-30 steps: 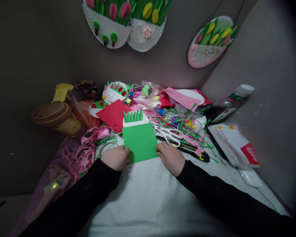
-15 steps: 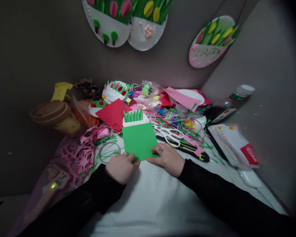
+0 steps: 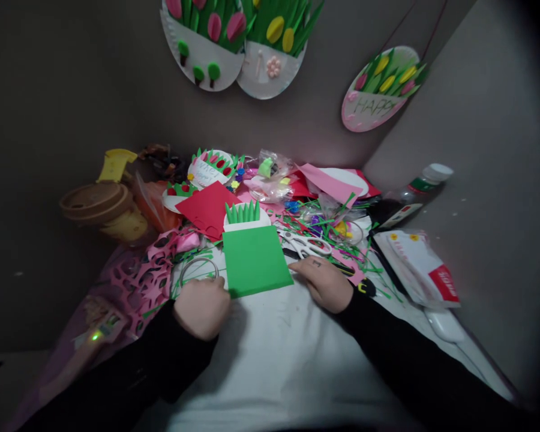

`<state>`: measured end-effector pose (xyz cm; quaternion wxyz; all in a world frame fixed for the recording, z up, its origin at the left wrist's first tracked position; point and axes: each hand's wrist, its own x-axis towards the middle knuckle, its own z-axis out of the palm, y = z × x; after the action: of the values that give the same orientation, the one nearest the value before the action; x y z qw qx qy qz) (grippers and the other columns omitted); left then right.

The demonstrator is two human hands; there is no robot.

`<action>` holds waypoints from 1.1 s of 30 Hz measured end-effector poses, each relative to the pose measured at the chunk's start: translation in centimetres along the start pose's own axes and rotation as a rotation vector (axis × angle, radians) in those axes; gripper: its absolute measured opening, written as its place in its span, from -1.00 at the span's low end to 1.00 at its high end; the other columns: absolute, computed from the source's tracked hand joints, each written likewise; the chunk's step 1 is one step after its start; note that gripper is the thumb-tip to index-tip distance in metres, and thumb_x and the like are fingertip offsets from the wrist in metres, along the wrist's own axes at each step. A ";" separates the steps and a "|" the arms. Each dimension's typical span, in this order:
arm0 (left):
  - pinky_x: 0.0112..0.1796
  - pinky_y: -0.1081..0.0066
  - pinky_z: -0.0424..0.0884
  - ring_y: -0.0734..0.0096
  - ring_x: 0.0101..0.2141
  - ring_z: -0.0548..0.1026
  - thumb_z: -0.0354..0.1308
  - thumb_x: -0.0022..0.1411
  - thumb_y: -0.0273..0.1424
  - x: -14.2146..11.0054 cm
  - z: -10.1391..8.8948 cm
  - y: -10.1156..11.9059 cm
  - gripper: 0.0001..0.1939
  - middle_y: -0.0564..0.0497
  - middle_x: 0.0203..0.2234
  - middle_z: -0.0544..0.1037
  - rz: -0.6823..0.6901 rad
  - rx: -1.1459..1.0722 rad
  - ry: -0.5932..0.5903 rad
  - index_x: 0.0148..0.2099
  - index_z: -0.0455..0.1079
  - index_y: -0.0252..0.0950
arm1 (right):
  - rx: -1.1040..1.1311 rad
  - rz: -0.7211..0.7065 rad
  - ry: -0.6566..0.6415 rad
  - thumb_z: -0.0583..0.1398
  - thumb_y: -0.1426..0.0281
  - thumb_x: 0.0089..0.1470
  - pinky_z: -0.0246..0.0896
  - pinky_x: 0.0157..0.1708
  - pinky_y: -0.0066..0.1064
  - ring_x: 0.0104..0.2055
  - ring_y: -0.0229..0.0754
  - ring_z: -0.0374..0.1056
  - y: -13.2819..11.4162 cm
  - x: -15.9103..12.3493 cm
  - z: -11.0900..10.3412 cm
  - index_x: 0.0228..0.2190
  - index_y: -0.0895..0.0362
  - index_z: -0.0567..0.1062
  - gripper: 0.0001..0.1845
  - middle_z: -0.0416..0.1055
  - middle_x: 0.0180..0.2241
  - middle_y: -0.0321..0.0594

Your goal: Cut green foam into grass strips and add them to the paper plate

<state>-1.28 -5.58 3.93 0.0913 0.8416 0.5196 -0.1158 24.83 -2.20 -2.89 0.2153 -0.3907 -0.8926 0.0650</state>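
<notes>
Green paper sheet (image 3: 257, 261) lies between the left hand (image 3: 202, 307), its grip hidden from me, and the loosely parted right hand (image 3: 326, 284).

A white-covered table (image 3: 270, 366) carries a green sheet (image 3: 255, 261), a ring (image 3: 198, 259), scissors (image 3: 299, 241) and pink scraps (image 3: 155, 293)

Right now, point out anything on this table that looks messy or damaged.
Clutter stands out: green strips lie scattered near the scissors, and a pink sheet riddled with cut-out holes is bunched at the left, like offcuts. The green sheet in front shows no visible damage.
</notes>
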 end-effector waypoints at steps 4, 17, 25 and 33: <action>-0.41 0.26 0.37 0.15 -0.32 0.47 -0.13 0.19 -0.57 0.9 0.0 0.9 -0.72 -0.15 -0.35 0.48 0.111 0.118 0.014 -0.25 0.41 -0.35 | 0.094 0.003 0.145 -0.05 0.61 0.05 0.16 -0.32 -0.32 -0.32 -0.14 0.23 -1.2 0.0 1.1 -0.21 0.21 0.36 -0.70 0.34 -0.38 -0.10; -0.45 0.35 0.31 0.23 -0.31 0.42 -0.09 0.25 -0.49 2.5 3.8 1.4 -0.78 -0.07 -0.39 0.46 0.194 0.080 0.137 -0.26 0.39 -0.30 | -0.205 -0.196 -0.098 0.02 0.50 0.17 0.00 -0.34 -0.34 -0.33 -0.17 0.17 -2.8 1.5 2.5 -0.41 0.18 0.44 -0.78 0.36 -0.44 -0.16; -0.43 0.36 0.30 0.26 -0.31 0.41 -0.09 0.26 -0.47 2.8 4.4 1.3 -0.79 -0.07 -0.40 0.44 0.204 0.077 0.161 -0.29 0.38 -0.30 | -0.196 -0.233 -0.119 0.02 0.48 0.18 -0.02 -0.38 -0.35 -0.35 -0.18 0.18 -2.9 1.7 2.1 -0.42 0.16 0.45 -0.76 0.36 -0.47 -0.17; -0.46 0.37 0.28 0.25 -0.33 0.41 -0.15 0.29 -0.42 3.0 4.6 1.2 -0.73 -0.06 -0.41 0.44 0.201 0.074 0.192 -0.30 0.37 -0.29 | -0.221 -0.203 -0.166 0.01 0.54 0.16 0.04 -0.39 -0.35 -0.35 -0.15 0.18 -3.4 1.7 2.3 -0.40 0.20 0.43 -0.78 0.35 -0.44 -0.13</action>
<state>0.61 -4.78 -1.30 0.0210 0.8994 0.4343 -0.0441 20.52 -3.23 -3.47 0.1019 -0.3129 -0.9440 -0.0235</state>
